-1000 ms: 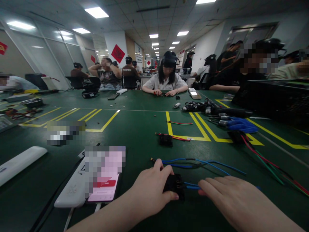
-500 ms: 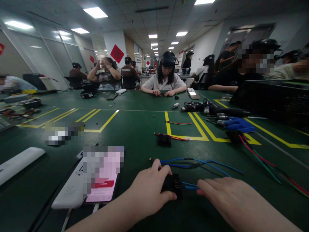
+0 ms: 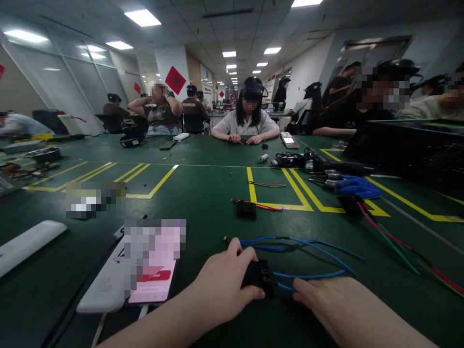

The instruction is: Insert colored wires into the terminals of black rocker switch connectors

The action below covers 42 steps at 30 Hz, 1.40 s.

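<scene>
My left hand [image 3: 221,285] is closed around a small black switch block [image 3: 259,276] on the green table mat [image 3: 203,193]. Blue wires [image 3: 308,277] run out of the block to the right. My right hand [image 3: 344,311] lies just right of the block, fingers together and stretched toward the wires, fingertips at a blue wire [image 3: 286,288]; whether it pinches the wire I cannot tell. More blue wires [image 3: 290,241] lie on the mat just beyond my hands.
A phone [image 3: 154,270] rests on a white power bank [image 3: 105,285] left of my hands. A second black switch with red wires [image 3: 247,209], blue-handled tools [image 3: 351,186] and red and green cables [image 3: 398,246] lie further off. Several people sit across the table.
My right hand has drawn back toward me and a blue wire now arcs free to the right of the block. My left hand keeps its hold.
</scene>
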### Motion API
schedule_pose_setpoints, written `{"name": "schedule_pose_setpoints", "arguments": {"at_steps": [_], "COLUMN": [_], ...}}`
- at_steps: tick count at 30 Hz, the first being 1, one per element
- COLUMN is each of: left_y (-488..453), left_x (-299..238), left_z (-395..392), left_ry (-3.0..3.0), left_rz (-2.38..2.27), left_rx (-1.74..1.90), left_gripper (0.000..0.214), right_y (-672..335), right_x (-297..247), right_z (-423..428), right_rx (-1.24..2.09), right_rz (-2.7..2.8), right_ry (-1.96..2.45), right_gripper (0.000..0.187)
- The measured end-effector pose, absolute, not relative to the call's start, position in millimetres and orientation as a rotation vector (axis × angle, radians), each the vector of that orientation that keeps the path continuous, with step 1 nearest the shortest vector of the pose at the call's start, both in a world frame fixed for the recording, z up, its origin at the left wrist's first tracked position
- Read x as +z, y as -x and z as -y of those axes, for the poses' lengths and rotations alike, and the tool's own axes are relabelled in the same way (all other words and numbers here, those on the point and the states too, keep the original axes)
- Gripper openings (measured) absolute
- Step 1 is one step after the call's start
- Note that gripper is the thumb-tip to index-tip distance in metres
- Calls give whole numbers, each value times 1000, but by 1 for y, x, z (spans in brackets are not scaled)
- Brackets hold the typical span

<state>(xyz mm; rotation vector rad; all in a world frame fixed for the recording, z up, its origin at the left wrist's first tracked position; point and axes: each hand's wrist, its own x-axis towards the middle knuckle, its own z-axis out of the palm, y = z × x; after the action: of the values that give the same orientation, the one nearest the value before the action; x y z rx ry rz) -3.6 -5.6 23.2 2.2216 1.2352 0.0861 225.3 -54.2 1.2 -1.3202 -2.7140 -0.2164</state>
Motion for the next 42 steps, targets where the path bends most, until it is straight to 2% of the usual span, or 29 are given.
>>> {"name": "schedule_pose_setpoints", "arguments": {"at_steps": [3, 8, 15, 19, 25, 31, 33, 38, 42], "left_y": [4, 5, 4, 4, 3, 3, 4, 4, 3], "left_x": [24, 24, 22, 21, 25, 27, 27, 27, 28], "left_z": [6, 7, 6, 6, 6, 7, 7, 7, 7], "left_ry": [-2207, -2215, -2217, -2224, -2222, -2231, -2232, -2224, -2220], "left_rz": [-1229, -1235, -1236, -1232, -1242, -1243, -1246, -1249, -1248], "left_rx": [67, 81, 90, 93, 64, 37, 36, 39, 56], "left_gripper": [40, 41, 39, 40, 41, 41, 42, 42, 40], "right_y": [-225, -224, -227, -227, -223, -225, -225, -226, -225], "right_x": [11, 29, 2, 7, 34, 11, 8, 26, 35], "right_z": [52, 53, 55, 55, 56, 57, 56, 54, 56], "right_rx": [-316, -394, -244, -322, -501, -205, -197, -428, -467], "right_rz": [2701, 2567, 2679, 2671, 2537, 2667, 2685, 2599, 2572], "right_ry": [1238, 1082, 1294, 1253, 1054, 1369, 1410, 1175, 1078], "right_gripper": [18, 31, 20, 18, 35, 20, 19, 32, 38]}}
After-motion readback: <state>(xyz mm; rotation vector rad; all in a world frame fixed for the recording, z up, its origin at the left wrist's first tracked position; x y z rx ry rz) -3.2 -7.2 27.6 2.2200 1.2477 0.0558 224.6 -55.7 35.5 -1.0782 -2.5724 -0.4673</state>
